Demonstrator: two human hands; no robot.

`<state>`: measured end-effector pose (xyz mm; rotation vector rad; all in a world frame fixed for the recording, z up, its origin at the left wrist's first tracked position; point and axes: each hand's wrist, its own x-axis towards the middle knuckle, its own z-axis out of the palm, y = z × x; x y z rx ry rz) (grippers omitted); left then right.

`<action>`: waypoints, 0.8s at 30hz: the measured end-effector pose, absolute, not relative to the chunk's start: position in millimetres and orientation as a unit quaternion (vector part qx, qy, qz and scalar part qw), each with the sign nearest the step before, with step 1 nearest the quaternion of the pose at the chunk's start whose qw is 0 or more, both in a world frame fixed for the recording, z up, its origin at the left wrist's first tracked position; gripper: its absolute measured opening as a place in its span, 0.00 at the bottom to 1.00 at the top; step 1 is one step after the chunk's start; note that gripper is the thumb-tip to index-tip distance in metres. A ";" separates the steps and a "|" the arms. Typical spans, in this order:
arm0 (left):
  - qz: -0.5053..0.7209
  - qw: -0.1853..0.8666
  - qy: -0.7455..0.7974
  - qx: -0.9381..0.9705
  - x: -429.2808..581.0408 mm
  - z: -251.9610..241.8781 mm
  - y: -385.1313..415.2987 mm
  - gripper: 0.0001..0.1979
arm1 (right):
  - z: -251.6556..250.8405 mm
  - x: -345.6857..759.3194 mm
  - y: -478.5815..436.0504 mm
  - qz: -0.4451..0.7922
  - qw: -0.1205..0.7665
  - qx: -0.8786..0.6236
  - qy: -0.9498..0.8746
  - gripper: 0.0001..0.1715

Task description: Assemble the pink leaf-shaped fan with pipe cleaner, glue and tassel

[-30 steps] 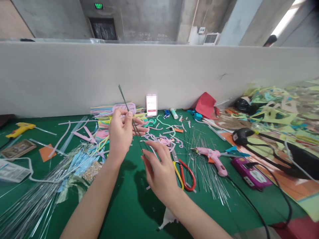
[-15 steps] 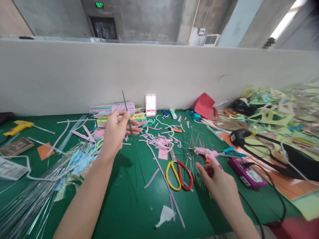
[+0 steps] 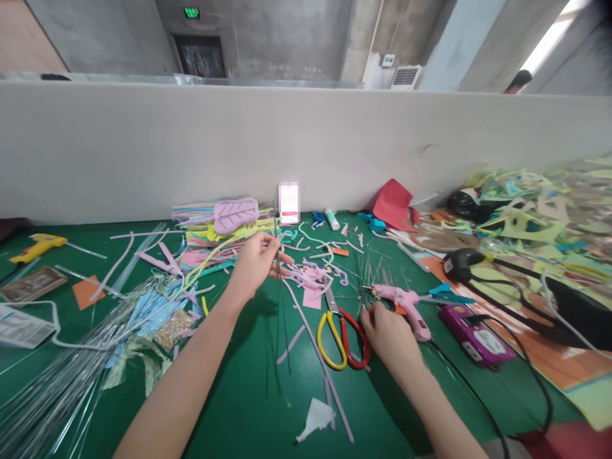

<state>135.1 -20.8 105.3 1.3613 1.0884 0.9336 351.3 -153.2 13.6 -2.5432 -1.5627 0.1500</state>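
Observation:
My left hand (image 3: pixel 258 258) is closed, thumb and fingers pinching a few thin dark green wires (image 3: pixel 278 299) held nearly upright above the table. Their lower ends hang over the green surface. Low over the table, my right hand (image 3: pixel 389 331) has its fingers curled together at the edge of a loose heap of thin wires (image 3: pixel 377 271); what its fingertips grip is hidden. Just beyond it lies a pink hot glue gun (image 3: pixel 404 299). Scissors (image 3: pixel 338 338) with one yellow and one red handle rest left of that hand, beside scattered lilac pipe cleaners (image 3: pixel 310 277).
A lilac leaf-patterned mould (image 3: pixel 236 215) sits on coloured pipe cleaners at the back. Wire bundles (image 3: pixel 71 376) and a yellow glue gun (image 3: pixel 41 247) lie left. A purple box with cables (image 3: pixel 478 338) and paper scraps (image 3: pixel 535 223) are right. A phone (image 3: pixel 289 203) leans on the partition (image 3: pixel 306 140).
My left hand has moved right with the wires, which now hang more upright, uncovering the leaf mould. My right hand has moved left and slightly forward to the wire heap, its fingers closing.

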 end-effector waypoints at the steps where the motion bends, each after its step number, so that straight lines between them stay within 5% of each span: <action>1: 0.389 0.552 0.462 0.575 134.8 105.2 -20.9 0.05 | 18.0 353.1 -157.5 0.049 0.082 -0.846 -0.525 0.13; 9: 0.247 0.598 0.459 0.609 181.2 81.7 -21.3 0.05 | 46.4 398.3 -202.7 -0.015 0.298 -0.843 -0.447 0.15; 13: 0.162 0.632 0.444 0.614 239.6 57.2 -14.4 0.05 | 24.0 419.3 -201.1 0.010 0.192 -0.891 -0.412 0.21; 17: 0.139 0.637 0.461 0.602 273.8 36.8 -3.7 0.16 | 1.9 431.9 -191.8 0.055 0.086 -0.909 -0.404 0.24; 24: 0.130 0.633 0.481 0.592 278.9 29.2 12.7 0.18 | 32.0 466.0 -205.1 0.056 0.145 -0.925 -0.348 0.21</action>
